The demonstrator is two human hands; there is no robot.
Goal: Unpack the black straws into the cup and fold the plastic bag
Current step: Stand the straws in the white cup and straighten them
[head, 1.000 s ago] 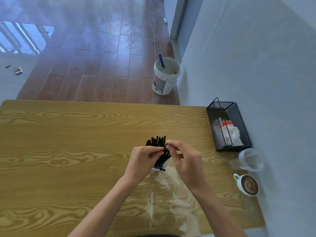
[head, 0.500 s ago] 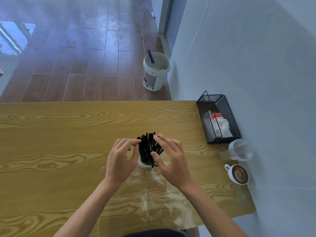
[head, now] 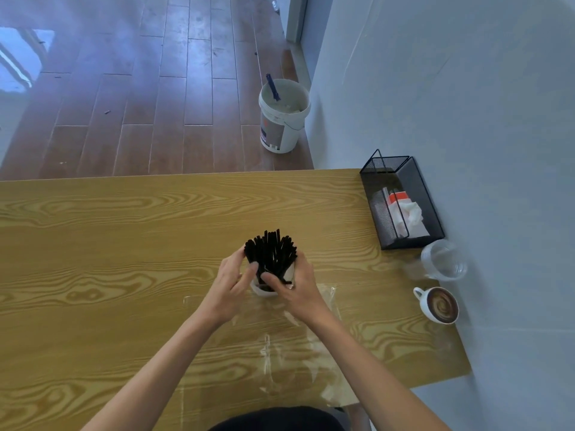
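Bare forearms, dark clothing at the bottom edge

Both arms are uncovered from the wrist back to the edge of the head view, with no sleeve visible on either. The left hand point(head: 228, 286) and the right hand point(head: 297, 289) are bare too: no glove, ring, watch or band can be seen on them or on the wrists. Fingernails look short and plain. A rounded patch of black garment point(head: 277, 419) fills the bottom middle, between the two forearms; its cut cannot be told.
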